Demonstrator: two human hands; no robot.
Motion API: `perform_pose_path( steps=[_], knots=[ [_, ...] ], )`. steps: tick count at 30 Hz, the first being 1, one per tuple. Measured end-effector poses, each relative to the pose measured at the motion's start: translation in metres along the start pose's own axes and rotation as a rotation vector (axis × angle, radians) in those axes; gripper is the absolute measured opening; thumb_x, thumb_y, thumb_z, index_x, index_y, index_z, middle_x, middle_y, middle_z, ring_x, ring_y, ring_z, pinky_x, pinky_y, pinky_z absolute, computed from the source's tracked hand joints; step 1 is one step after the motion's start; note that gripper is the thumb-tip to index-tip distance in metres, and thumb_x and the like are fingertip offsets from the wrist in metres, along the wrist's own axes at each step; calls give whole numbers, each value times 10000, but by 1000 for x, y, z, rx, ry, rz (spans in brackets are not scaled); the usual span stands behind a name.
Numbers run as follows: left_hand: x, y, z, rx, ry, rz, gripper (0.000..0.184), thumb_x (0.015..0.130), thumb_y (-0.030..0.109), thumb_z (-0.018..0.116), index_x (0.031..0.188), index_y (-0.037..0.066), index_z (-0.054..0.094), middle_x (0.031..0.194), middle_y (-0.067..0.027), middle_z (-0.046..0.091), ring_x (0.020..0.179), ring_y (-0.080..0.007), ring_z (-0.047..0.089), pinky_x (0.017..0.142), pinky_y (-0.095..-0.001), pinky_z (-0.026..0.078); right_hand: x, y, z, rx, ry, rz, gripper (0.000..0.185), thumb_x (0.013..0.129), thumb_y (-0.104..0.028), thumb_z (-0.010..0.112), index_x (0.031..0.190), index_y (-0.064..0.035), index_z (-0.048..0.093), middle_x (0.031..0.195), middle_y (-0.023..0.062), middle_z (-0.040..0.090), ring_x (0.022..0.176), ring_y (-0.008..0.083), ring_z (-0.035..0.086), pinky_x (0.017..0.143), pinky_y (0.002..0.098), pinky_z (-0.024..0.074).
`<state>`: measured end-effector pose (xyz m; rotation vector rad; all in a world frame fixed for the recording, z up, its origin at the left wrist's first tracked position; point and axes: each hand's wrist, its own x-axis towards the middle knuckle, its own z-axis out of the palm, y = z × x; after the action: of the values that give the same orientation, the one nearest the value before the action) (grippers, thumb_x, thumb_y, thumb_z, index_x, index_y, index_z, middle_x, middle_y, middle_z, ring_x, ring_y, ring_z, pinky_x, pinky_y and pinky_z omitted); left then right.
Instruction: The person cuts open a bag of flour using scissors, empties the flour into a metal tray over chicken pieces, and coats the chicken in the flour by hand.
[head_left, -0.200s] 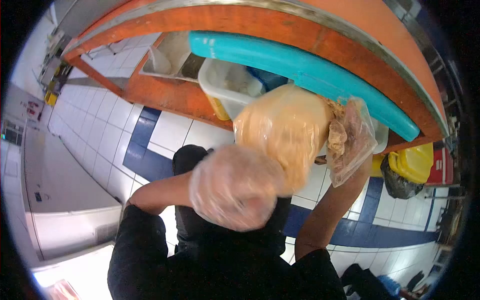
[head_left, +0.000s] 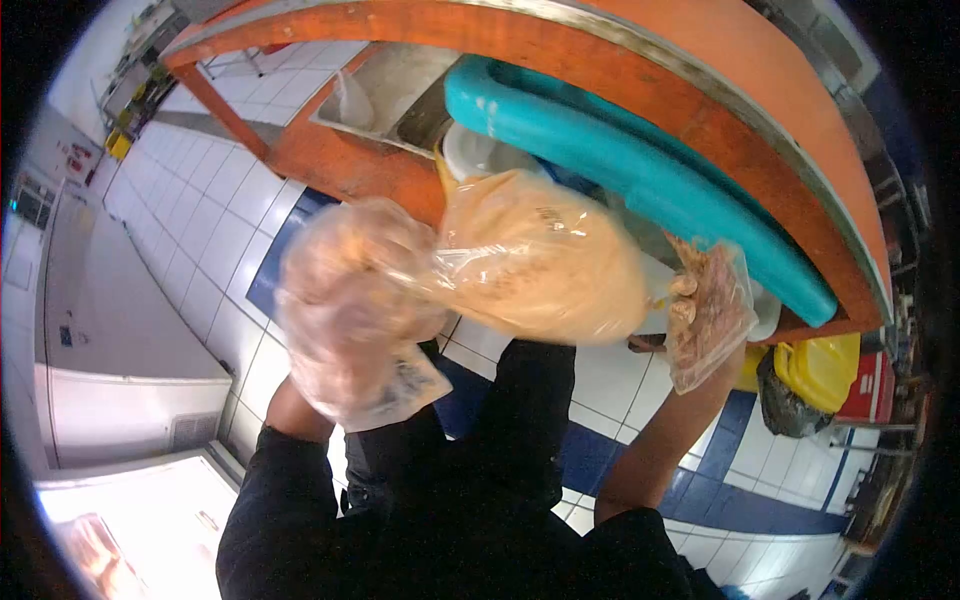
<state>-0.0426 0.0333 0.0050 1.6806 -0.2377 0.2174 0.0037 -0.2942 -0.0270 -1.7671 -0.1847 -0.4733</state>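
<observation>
Left hand (head_left: 355,295) sits farther out now, pinching the bag (head_left: 540,260) by its drawn-out neck before the desk (head_left: 690,120); right hand (head_left: 708,312), I can't tell

From where I stand: one large, glossy, clear plastic bag of pale-orange contents (head_left: 545,260), bulging, tipped on its side. Creased neck narrows into the left hand's (head_left: 360,290) grip; that junction is motion-blurred. Rounded, fuller end faces the right hand (head_left: 712,315), just beside it. Small dark marks on upper surface.
</observation>
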Motion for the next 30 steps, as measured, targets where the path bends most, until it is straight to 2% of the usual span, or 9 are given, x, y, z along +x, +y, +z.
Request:
perform_pose_path(
  steps=[1, 4, 11, 12, 15, 21, 26, 29, 30],
  knots=[
    [4, -5, -16, 53, 73, 9, 435, 781, 287, 659, 1137, 71, 534, 1021, -115, 590, 934, -238, 587, 844, -374, 468, 0, -5, 6, 246, -31, 151, 564, 847, -294, 585, 1264, 18, 369, 1126, 208, 540, 777, 244, 632, 486, 230, 526],
    [-7, -16, -41, 208, 152, -14, 429, 781, 283, 659, 1133, 71, 535, 1014, -117, 591, 927, -243, 589, 837, -374, 470, -7, -7, 15, 648, -52, 501, 464, 878, -316, 521, 1188, 20, 439, 1077, 190, 559, 698, 227, 630, 411, 246, 510],
    [-75, -28, -49, 499, -13, -129, 416, 781, 274, 659, 1122, 70, 538, 998, -122, 595, 912, -255, 591, 821, -373, 474, -63, 33, 14, 501, -69, 861, 504, 888, -429, 451, 1128, 14, 462, 952, 187, 578, 646, 251, 624, 405, 298, 517],
    [-81, -32, -54, 521, -53, -128, 414, 781, 272, 659, 1121, 70, 538, 996, -122, 595, 910, -257, 592, 819, -373, 475, -73, 34, 26, 237, -59, 813, 527, 864, -474, 464, 1113, -10, 483, 922, 178, 579, 652, 248, 623, 444, 300, 529],
    [-96, -55, -81, 536, -168, -86, 408, 781, 268, 660, 1116, 70, 539, 989, -124, 596, 903, -262, 593, 812, -372, 477, -106, 18, 80, 313, -191, 562, 459, 869, -374, 506, 1124, 7, 481, 990, 182, 559, 790, 260, 596, 625, 316, 510],
    [-111, -110, -115, 443, -301, -3, 396, 781, 260, 660, 1107, 69, 541, 975, -128, 599, 890, -273, 595, 798, -372, 481, -139, 34, 168, -174, -490, 88, 393, 878, -320, 478, 1127, -16, 480, 1048, 159, 526, 951, 288, 513, 807, 397, 394],
    [-126, -138, -127, 340, -306, -111, 328, 764, 229, 661, 1021, 52, 559, 918, -134, 603, 798, -296, 605, 724, -366, 495, -169, 61, 227, -308, -570, -92, 353, 884, -284, 460, 1129, -32, 479, 1086, 144, 504, 1059, 306, 458, 928, 452, 317],
    [-135, -143, -131, 231, -160, -285, 280, 678, 183, 665, 893, 18, 595, 758, -103, 610, 667, -251, 596, 647, -335, 480, -186, 80, 263, -306, -624, 80, 316, 885, -244, 426, 1114, -33, 480, 1134, 179, 463, 1116, 346, 399, 958, 484, 244],
    [-133, -145, -137, 170, -154, -220, 240, 691, 178, 644, 860, 18, 589, 744, -96, 606, 652, -245, 584, 622, -333, 469, -182, 74, 280, -370, -654, -148, 325, 880, -247, 425, 1125, -39, 473, 1149, 190, 451, 1122, 353, 402, 968, 486, 251]
  ],
)
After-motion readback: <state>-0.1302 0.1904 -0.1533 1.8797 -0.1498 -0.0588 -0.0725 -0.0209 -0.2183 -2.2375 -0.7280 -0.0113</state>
